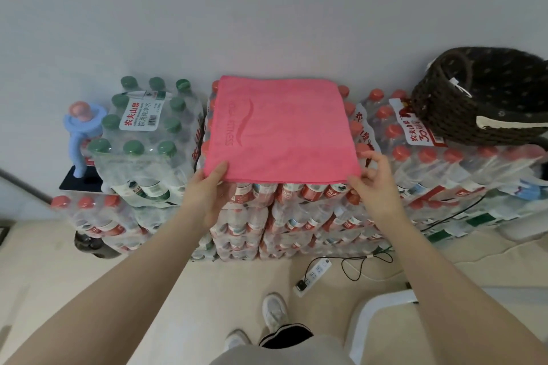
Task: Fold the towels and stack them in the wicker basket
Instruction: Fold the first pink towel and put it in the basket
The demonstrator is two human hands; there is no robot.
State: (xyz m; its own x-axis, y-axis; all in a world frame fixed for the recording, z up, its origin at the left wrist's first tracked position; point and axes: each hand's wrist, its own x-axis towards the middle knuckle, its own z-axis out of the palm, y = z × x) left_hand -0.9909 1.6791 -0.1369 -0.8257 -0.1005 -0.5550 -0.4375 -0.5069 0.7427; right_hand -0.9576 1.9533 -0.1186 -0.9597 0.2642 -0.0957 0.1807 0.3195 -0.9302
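At nine o'clock a shrink-wrapped pack of green-capped bottles point(142, 133) stood just beside the central stack of red-capped bottles point(284, 210), with a blue figurine point(81, 133) at its outer edge and bare wall above at twelve o'clock. The left hand point(207, 192) pinched the near left corner of the pink towel point(281, 130), thumb on top and fingers beneath; the towel lay flat on the central stack, its near edge overhanging at six o'clock. The right hand point(373, 184) pinched the near right corner, remaining fingers spread, the two hands well apart; the wicker basket point(486, 101) sat at two o'clock on the right-hand packs, clear of the towel.
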